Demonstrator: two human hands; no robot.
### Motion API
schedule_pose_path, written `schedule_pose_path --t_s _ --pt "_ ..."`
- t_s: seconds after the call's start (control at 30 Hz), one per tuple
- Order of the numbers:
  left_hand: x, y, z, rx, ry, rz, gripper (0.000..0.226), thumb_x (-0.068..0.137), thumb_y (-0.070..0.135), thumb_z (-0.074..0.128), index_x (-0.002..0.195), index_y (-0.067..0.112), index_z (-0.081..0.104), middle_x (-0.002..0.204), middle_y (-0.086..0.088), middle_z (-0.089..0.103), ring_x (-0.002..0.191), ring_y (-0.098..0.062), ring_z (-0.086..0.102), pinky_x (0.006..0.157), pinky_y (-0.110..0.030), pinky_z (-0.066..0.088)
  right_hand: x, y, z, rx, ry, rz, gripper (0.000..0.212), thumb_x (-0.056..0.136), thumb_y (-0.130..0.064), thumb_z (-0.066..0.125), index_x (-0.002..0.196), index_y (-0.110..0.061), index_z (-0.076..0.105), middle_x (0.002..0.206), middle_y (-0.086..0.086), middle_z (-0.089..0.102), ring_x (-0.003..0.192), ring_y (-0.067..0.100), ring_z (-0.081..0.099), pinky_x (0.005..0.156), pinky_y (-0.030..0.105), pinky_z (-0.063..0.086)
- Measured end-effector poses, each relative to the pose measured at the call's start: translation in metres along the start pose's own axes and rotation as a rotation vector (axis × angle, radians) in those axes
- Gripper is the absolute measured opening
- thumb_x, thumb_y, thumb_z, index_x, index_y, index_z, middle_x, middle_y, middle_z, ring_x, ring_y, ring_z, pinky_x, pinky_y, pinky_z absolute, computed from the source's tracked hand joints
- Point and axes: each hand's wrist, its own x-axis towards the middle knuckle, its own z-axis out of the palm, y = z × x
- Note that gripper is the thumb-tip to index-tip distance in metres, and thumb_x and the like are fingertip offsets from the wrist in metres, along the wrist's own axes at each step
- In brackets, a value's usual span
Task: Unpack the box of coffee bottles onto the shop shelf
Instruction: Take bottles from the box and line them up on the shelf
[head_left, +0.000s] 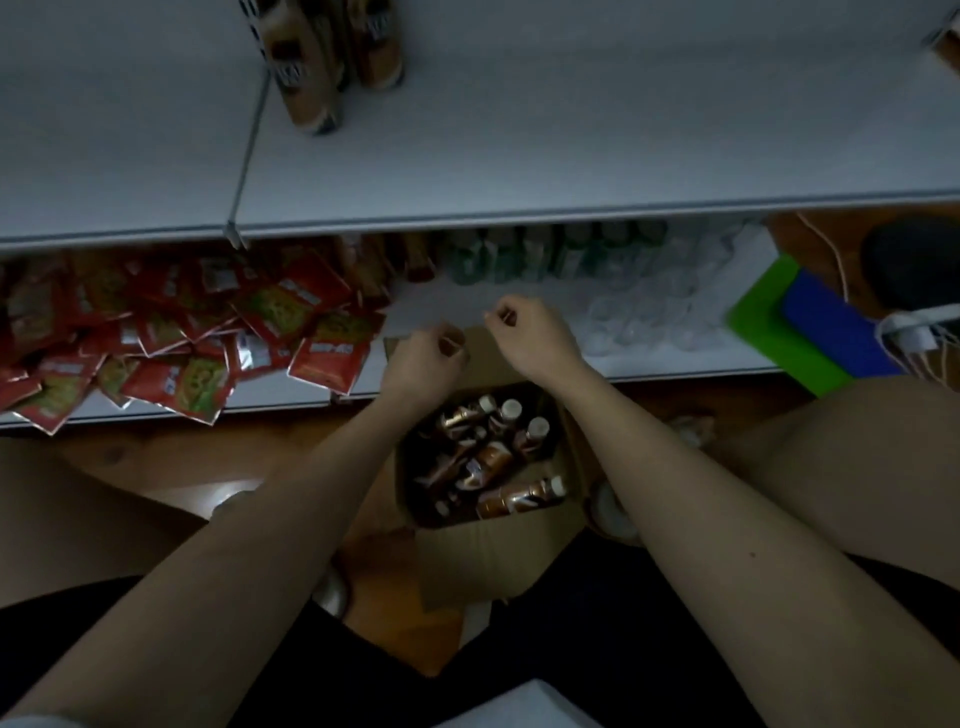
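Hands' grip unclear, box bottles dim

I see two bare forearms, no sleeves, watch or rings on the left hand or right hand. Nearer me than the cardboard box, black shorts cover the lap (fabric plain, unmarked), with bare thighs on either side of it.

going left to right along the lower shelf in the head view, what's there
red snack packets → brown bottles → green bottles → clear cups → green and blue trays past the shelf's right end
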Motion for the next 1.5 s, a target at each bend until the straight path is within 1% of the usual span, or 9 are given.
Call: schedule_pose_path --t_s 0.13,0.27,0.4,0.53,0.83,1.07,1.27,1.4,1.5 --pt "0.003 -0.024 0.043 -0.036 -0.146 -0.031 0.026 0.087 0.014 0.058 0.111 0.015 0.066 0.104 -0.005 0.07 0.097 -0.02 0.064 0.079 -0.023 0.046 -0.005 0.048 0.024 0.084 -0.016 0.121 0.021 0.095 -0.032 0.053 0.092 -0.013 0.061 0.09 0.008 0.066 0.087 0.026 0.062 0.078 0.039 0.052" --pt "0.008 -0.043 0.08 -0.103 -0.249 -0.076 0.025 0.088 0.015 0.061 0.113 0.013 0.064 0.103 -0.009 0.071 0.098 -0.024 0.066 0.078 -0.028 0.05 -0.008 0.091 0.041 0.205 -0.038 0.279 0.013 0.093 -0.026 0.057 0.095 -0.014 0.06 0.1 0.011 0.066 0.093 0.03 0.064 0.085 0.048 0.055" --pt "0.018 -0.05 0.114 -0.102 -0.262 -0.106 0.039 0.084 0.006 0.061 0.122 0.011 0.057 0.115 -0.013 0.066 0.108 -0.028 0.061 0.092 -0.037 0.049 -0.013 0.125 0.061 0.161 -0.119 0.393 0.039 0.086 -0.024 0.065 0.122 -0.014 0.054 0.125 0.01 0.058 0.112 0.029 0.059 0.091 0.048 0.054" --pt "0.031 -0.054 0.145 -0.053 -0.319 -0.105 0.05 0.084 0.005 0.064 0.132 0.01 0.052 0.132 -0.012 0.058 0.122 -0.025 0.053 0.097 -0.024 0.037 -0.015 0.147 0.083 0.085 -0.166 0.432 0.056 0.084 -0.012 0.066 0.137 -0.014 0.047 0.138 0.013 0.053 0.126 0.031 0.051 0.104 0.038 0.044" --pt "0.054 -0.07 0.184 -0.092 -0.297 -0.135 0.045 0.078 0.018 0.072 0.121 0.017 0.058 0.118 -0.005 0.065 0.107 -0.019 0.059 0.085 -0.025 0.042 -0.013 0.175 0.114 0.095 -0.128 0.436 0.05 0.086 0.004 0.051 0.134 -0.012 0.052 0.138 0.013 0.055 0.128 0.03 0.05 0.105 0.034 0.041" --pt "0.051 -0.074 0.182 -0.205 -0.255 -0.113 0.036 0.081 0.006 0.067 0.116 0.013 0.061 0.109 -0.003 0.067 0.1 -0.011 0.058 0.079 -0.015 0.038 -0.017 0.178 0.111 0.191 -0.063 0.453 0.04 0.085 -0.005 0.053 0.121 -0.019 0.062 0.122 0.009 0.065 0.114 0.025 0.059 0.099 0.037 0.047" --pt "0.033 -0.06 0.151 -0.297 -0.21 -0.058 0.033 0.083 0.011 0.071 0.115 0.015 0.063 0.103 0.005 0.067 0.099 -0.008 0.059 0.077 -0.001 0.042 -0.022 0.16 0.086 0.266 0.005 0.459 0.035 0.079 -0.002 0.066 0.111 -0.016 0.062 0.11 0.006 0.067 0.106 0.023 0.062 0.09 0.04 0.054" --pt "0.02 -0.048 0.116 -0.4 -0.205 -0.036 0.032 0.082 0.015 0.073 0.11 0.018 0.059 0.101 0.006 0.069 0.096 -0.007 0.064 0.083 -0.023 0.053 -0.029 0.144 0.06 0.326 0.015 0.396 0.032 0.073 -0.006 0.076 0.098 -0.022 0.064 0.099 -0.002 0.069 0.1 0.022 0.065 0.089 0.04 0.054" --pt "0.011 -0.037 0.085 -0.449 -0.152 0.014 0.03 0.081 0.013 0.074 0.104 0.019 0.055 0.096 0.012 0.064 0.09 0.002 0.062 0.07 -0.006 0.048 -0.031 0.124 0.04 0.454 0.034 0.335 0.033 0.072 -0.005 0.079 0.099 -0.019 0.066 0.102 0.003 0.072 0.1 0.021 0.067 0.093 0.042 0.054"
